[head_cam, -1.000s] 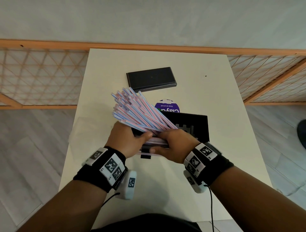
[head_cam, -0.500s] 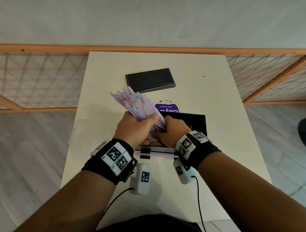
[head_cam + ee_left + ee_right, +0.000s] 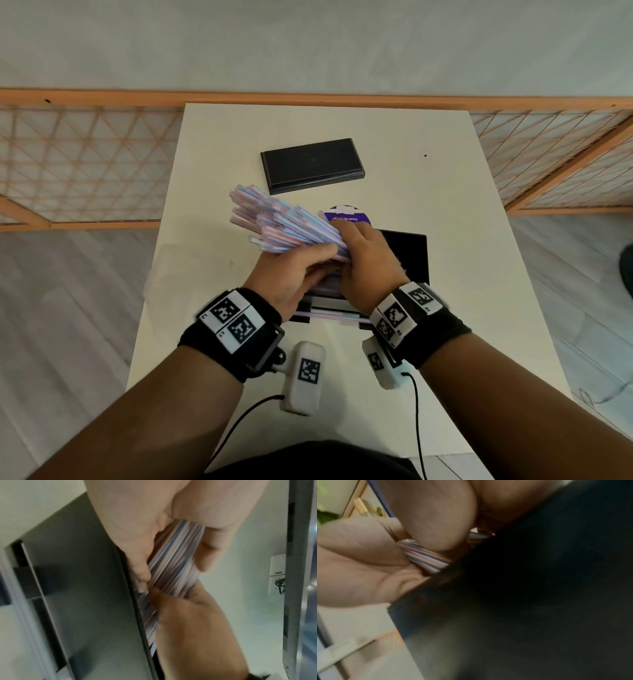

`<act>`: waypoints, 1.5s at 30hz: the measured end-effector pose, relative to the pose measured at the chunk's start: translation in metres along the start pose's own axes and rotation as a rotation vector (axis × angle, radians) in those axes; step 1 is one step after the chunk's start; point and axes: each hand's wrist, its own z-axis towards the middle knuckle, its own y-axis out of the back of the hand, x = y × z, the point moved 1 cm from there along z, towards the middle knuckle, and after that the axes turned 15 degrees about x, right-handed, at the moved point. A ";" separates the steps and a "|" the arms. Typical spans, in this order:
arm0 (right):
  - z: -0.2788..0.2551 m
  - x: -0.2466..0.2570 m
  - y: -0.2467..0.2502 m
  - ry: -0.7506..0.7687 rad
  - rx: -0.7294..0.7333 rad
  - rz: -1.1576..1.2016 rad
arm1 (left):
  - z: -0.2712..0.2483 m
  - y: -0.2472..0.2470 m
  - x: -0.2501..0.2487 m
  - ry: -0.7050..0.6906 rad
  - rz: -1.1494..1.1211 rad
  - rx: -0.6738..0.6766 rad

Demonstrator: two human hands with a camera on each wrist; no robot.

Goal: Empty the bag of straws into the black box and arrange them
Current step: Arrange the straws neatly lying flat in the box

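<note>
A thick bundle of pink, blue and white striped straws (image 3: pixel 277 222) slants up to the far left out of the black box (image 3: pixel 409 253) at mid-table. My left hand (image 3: pixel 294 274) grips the bundle from the left, thumb over the top; its fingers curl round the straws (image 3: pixel 173 561) in the left wrist view. My right hand (image 3: pixel 363 260) grips the same bundle from the right, over the box. The right wrist view shows its fingers closed round the straws (image 3: pixel 426 559) beside the dark box wall (image 3: pixel 522 588). A few straws (image 3: pixel 329 313) lie along the box's near edge.
The black box lid (image 3: pixel 311 164) lies flat farther back on the white table (image 3: pixel 445 205). A purple round label (image 3: pixel 347 216) peeks out behind the box. A clear plastic bag (image 3: pixel 191 270) lies at the table's left edge. A wooden lattice rail (image 3: pixel 85 154) borders the back.
The fanned straws have been gathered into a tighter bundle. Both hands have moved up and closer together around it, the right one sliding farther forward over the box.
</note>
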 end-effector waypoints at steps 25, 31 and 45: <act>-0.026 -0.014 0.002 0.062 0.185 -0.026 | -0.009 0.042 -0.005 -0.133 -0.098 -0.468; -0.022 -0.006 0.004 0.036 0.224 -0.061 | -0.010 0.035 -0.007 -0.237 -0.066 -0.420; -0.010 0.006 -0.003 -0.029 0.326 -0.200 | -0.014 0.029 -0.003 -0.295 0.045 -0.546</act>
